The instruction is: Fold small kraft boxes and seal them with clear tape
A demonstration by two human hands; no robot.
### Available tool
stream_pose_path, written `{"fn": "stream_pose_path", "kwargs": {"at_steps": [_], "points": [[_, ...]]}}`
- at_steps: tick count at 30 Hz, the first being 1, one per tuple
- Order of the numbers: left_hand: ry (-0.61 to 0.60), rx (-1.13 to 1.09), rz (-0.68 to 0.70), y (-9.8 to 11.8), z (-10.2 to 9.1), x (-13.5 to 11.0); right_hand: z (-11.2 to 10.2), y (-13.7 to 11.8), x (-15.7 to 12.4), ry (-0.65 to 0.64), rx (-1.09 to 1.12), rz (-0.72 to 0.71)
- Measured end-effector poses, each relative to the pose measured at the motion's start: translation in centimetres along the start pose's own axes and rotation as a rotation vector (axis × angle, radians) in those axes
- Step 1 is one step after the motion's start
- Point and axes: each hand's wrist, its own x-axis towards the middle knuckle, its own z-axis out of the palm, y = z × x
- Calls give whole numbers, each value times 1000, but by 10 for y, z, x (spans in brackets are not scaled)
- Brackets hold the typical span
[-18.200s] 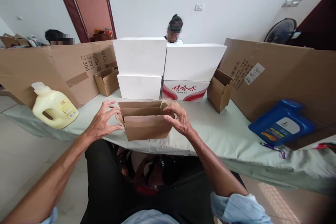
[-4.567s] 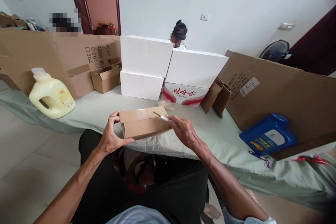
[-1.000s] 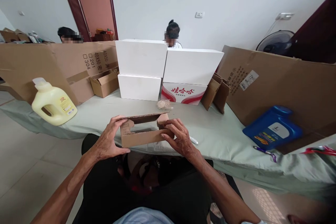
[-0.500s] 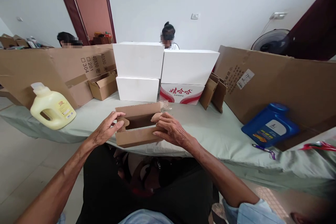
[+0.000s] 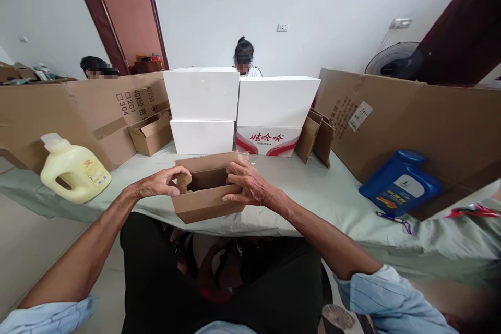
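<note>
A small brown cardboard box stands at the front edge of the cloth-covered table, its long top opening facing up. My left hand is closed on the box's left end, with the thumb in front and the fingers over a short end flap. On the right end, my right hand grips the box, fingers curled over the top and thumb along the front wall. The right end flap is hidden by my fingers. The inside of the box is dark. Crumpled clear plastic lies just behind it.
Stacked white boxes stand behind, one marked with red print. Brown cartons and folded cardboard flank them. A yellow jug is at left; a blue bottle and a purple pen are at right. Two people sit beyond.
My right hand has moved from holding up the right end flap to pressing over that end. The box's front wall shows more fully, and the whole view has shifted slightly.
</note>
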Motion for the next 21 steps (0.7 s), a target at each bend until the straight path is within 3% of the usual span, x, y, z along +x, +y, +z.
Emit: {"fn": "stream_pose_path", "kwargs": {"at_steps": [3,6,13,17,21], "points": [[-32,-189,57,-17,-10,0,-3,4,-3,111,114,65],[52,-208,75,-26,-11,-1,-4,11,-8,249,218,209],[287,-80,53,-27,14,-3,17,24,-17,589,346,445],[411,-99,37,-35,17,0,27,26,-15,679,383,523],[621,-111,0,-47,21,8,37,25,-21,720,548,627]]}}
